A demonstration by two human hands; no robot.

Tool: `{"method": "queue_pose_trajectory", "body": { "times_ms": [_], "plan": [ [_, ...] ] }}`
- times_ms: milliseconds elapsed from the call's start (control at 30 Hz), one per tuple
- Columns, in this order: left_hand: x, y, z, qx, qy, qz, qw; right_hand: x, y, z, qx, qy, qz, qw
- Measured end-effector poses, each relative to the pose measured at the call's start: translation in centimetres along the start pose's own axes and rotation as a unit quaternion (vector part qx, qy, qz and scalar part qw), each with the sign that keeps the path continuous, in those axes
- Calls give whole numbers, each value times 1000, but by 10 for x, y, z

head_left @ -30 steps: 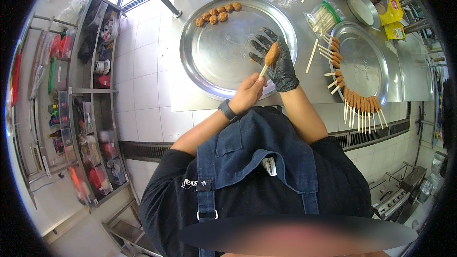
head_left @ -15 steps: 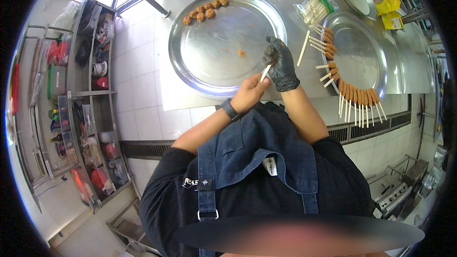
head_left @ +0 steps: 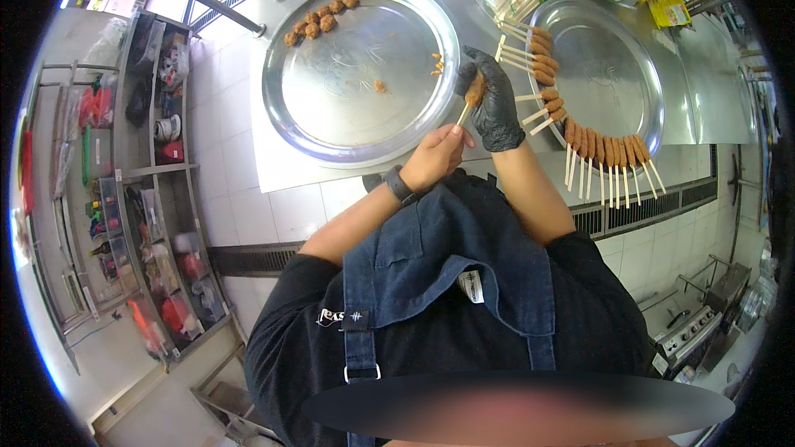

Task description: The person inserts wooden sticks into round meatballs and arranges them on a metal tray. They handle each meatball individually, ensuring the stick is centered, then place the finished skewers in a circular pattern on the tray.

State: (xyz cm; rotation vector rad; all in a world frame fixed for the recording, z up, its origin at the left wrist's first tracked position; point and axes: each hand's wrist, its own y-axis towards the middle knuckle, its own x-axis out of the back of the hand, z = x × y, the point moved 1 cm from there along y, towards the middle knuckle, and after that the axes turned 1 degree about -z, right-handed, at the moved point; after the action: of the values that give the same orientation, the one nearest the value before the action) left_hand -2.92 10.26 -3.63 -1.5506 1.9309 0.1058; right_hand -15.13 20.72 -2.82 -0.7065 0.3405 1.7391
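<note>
The bare left hand (head_left: 437, 151) pinches the lower end of a pale, flat wooden stick (head_left: 464, 113). The black-gloved right hand (head_left: 497, 108) is half closed, its fingers curled loosely about the brown, oblong mince piece (head_left: 475, 91) on the stick's upper end. Both hands are near four o'clock of a large, round, shiny metal tray (head_left: 331, 103).

Half a second ago the glove was clenched right over the mince; now it has loosened and the piece shows again. That suggests a squeeze has just ended and the form can be checked, with the piece still in hand. Small orange crumbs (head_left: 437, 64) now show at the tray's three o'clock, and rough brown mince balls (head_left: 311, 18) sit at eleven. Along a second round metal tray (head_left: 596, 41), similar sticked mince pieces (head_left: 590, 143) line the rim from ten o'clock, through seven, to five.
</note>
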Motion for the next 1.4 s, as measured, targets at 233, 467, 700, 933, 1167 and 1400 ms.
{"method": "queue_pose_trajectory", "body": {
  "times_ms": [233,467,700,933,1167,1400],
  "plan": [
    [-16,7,2,21,34,-15,999,6,-5,9,-20,117,-43,992],
    [-25,11,9,-103,187,-125,969,20,-1,14,-36,120,127,984],
    [-16,8,6,-53,196,-76,976,24,-1,1,-85,157,81,981],
    [6,-7,-2,-32,183,-84,979,-8,4,-17,-85,181,105,974],
    [49,-33,-20,8,1,-7,1000,-72,3,-32,-127,146,120,974],
    [98,-75,-43,30,-53,32,998,-138,0,-64,-147,362,409,825]
  ]
}}
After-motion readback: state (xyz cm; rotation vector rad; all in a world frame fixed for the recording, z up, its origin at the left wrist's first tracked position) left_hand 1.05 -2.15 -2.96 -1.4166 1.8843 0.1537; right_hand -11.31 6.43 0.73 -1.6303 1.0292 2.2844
